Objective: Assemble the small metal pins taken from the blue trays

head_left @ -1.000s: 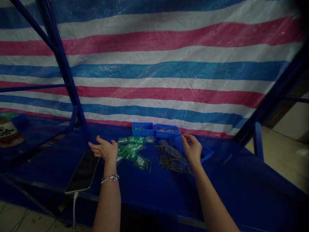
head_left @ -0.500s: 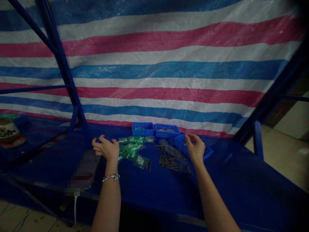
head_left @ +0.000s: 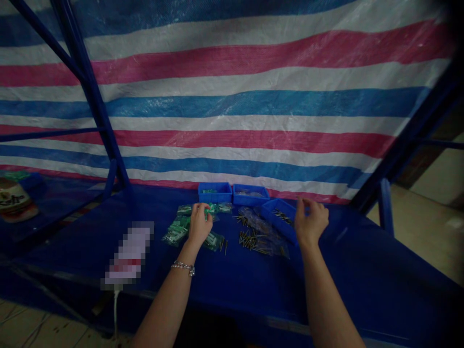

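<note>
My left hand [head_left: 199,224] lies on a heap of small green packets [head_left: 177,229] on the blue table, fingers curled round one green packet at its tip. My right hand [head_left: 311,221] hovers over the right rim of a tilted blue tray [head_left: 281,217] that holds thin metal pins. Its fingers are bent loosely and whether they hold anything is hidden. Loose metal pins [head_left: 252,240] and clear bags lie between the two hands.
Two small blue bins [head_left: 215,192] [head_left: 251,195] stand at the back against a striped tarp. A phone [head_left: 128,251] with a cable lies at the table's front left. Blue frame posts [head_left: 94,101] [head_left: 384,208] rise at both sides. A printed bag [head_left: 12,203] sits far left.
My left hand moved right from beside the phone onto the green packets and closed. My right hand shifted right from the tray's middle to its right rim; the pin it pinched no longer shows.
</note>
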A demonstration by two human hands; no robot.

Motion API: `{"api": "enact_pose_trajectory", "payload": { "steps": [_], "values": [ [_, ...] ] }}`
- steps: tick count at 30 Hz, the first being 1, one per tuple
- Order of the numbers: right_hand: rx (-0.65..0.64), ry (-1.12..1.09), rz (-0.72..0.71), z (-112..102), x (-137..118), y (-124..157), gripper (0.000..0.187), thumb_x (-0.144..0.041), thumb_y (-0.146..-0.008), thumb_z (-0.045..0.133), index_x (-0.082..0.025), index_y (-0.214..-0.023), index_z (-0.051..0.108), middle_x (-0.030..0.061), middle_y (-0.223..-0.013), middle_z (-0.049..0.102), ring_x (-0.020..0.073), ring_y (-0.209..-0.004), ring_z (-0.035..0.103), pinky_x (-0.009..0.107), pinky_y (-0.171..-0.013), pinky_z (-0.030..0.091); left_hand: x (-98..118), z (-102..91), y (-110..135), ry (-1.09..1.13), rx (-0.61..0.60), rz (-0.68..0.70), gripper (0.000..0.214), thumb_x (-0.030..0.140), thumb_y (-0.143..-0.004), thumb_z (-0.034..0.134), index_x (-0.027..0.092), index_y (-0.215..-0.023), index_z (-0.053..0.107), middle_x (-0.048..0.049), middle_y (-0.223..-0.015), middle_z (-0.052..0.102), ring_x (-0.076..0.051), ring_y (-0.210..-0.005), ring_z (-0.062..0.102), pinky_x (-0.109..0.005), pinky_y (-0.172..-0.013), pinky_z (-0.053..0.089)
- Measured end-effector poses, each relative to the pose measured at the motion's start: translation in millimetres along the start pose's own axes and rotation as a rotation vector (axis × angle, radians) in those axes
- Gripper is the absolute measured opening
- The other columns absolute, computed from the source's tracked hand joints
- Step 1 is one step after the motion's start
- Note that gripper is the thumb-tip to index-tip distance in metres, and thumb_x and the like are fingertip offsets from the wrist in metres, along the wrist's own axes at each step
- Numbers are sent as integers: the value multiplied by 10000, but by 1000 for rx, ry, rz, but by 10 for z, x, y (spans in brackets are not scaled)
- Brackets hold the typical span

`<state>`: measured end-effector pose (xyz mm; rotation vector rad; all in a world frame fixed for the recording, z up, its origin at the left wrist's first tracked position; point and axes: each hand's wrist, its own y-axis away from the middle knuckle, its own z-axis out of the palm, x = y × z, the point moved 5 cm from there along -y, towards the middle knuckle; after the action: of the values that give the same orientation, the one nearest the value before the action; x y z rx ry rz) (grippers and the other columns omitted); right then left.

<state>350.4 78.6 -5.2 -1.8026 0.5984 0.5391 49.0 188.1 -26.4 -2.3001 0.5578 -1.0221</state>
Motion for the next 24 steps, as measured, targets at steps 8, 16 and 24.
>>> {"api": "enact_pose_trajectory", "payload": {
  "steps": [8, 16, 24],
  "values": [
    [-233, 192, -157, 222, -206, 162, 257, -332, -792, 452, -213, -953, 614, 96, -1006, 510, 276, -937, 391, 379, -693, 315, -52, 115, 6, 87, -103, -13, 190, 14, -669, 447, 150, -781, 519, -19, -784, 528, -115, -680, 509, -231, -653, 417],
    [-824, 182, -449, 579, -636, 689, 278, -264, -837, 402, -264, -1074, 546, 66, -1048, 531, 229, -956, 395, 328, -711, 332, -14, 188, 51, 61, -231, 34, 197, 18, -685, 442, 148, -792, 544, -24, -748, 550, -116, -683, 526, -230, -658, 419],
    [-980, 338, -569, 752, -751, 906, 323, -196, -839, 380, -297, -1100, 540, 60, -1224, 444, 268, -1058, 326, 400, -765, 310, -34, 209, 47, 79, -236, 34, 193, 23, -696, 439, 148, -795, 548, -23, -745, 560, -114, -686, 534, -223, -656, 424]
  ]
}}
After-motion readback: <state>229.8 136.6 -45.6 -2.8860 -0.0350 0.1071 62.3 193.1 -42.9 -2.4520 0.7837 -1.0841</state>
